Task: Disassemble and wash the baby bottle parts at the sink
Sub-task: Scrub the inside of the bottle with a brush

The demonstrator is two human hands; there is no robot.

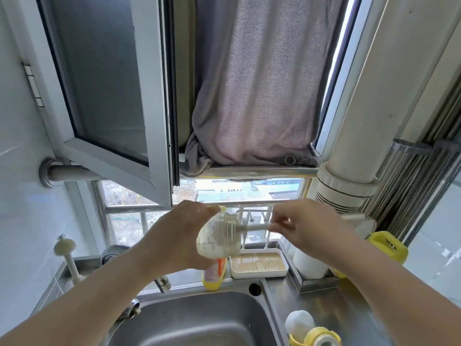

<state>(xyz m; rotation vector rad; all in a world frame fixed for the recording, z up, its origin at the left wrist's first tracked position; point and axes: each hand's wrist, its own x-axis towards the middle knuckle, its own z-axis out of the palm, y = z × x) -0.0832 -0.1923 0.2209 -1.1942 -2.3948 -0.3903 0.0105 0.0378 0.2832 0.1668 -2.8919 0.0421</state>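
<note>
The left hand (174,236) grips the bottle (219,236) sideways above the sink (199,320), so drips fall in. The right hand (299,226) pinches a brush handle (257,227) reaching inside, probably scrubbing.

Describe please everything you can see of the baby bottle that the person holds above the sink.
The baby bottle looks like clear plastic, clouded inside with milky foam, with measuring marks printed on its side. It has no cap or nipple: the threaded neck is bare and points right. It lies roughly level above the sink. The left hand grips its body, and a pale brush handle, pinched by the right hand, enters its mouth.
</note>
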